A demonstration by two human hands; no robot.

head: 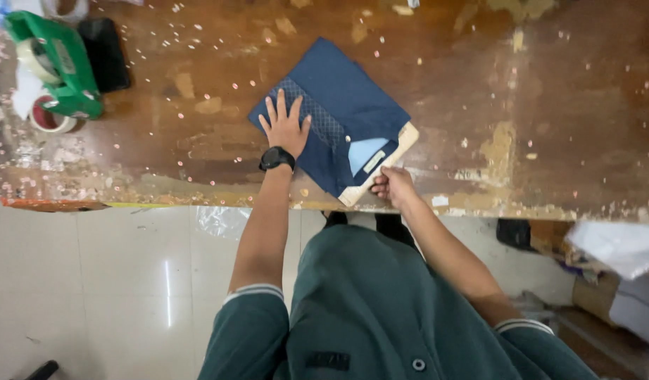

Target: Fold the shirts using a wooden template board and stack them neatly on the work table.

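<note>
One folded navy shirt [342, 105] (its cardboard insert [384, 163] mostly hidden) lies under the flat, spread left hand [285, 129], while the right hand [393, 186] pinches the insert's corner.

We log single view only: head-worn camera, looking steeply down from above wearer's own torso. View faces forward across worn wooden table [550, 105], near edge of table crossing frame mid-height. Range close: both forearms fill centre, left hand [286, 128] and right hand [393, 186] within arm's reach (lens slightly wide, edges bowed). Lower half takes tiled floor [113, 281]. No second view, so no overlap to record.
</note>
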